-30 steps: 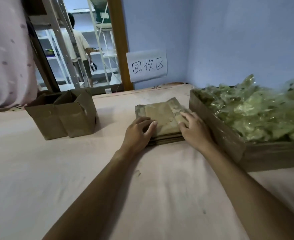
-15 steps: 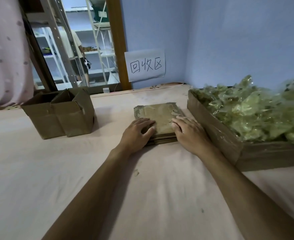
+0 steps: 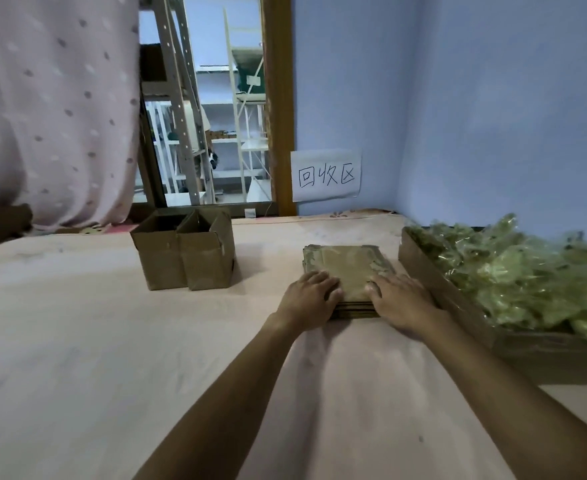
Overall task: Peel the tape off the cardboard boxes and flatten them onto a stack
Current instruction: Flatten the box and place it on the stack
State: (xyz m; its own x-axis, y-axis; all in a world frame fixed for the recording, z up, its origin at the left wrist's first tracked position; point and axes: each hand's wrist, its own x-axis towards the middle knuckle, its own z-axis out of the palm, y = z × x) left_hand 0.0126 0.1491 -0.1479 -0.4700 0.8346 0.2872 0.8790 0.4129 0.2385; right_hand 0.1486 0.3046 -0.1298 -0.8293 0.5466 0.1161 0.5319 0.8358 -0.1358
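Fingers (image 3: 323,280) of my left hand (image 3: 311,299) and right hand (image 3: 401,299), straight and slightly spread, press one flattened cardboard stack (image 3: 347,263) on the desk (image 3: 112,341). Two upright boxes (image 3: 184,251) stand to their left, one packet tray (image 3: 423,268) to their right. The flap raised a second ago now lies flat.

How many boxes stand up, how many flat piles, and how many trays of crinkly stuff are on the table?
Standing boxes: 2
Flat pile: 1
Tray of crinkly wrappers: 1
Total: 4
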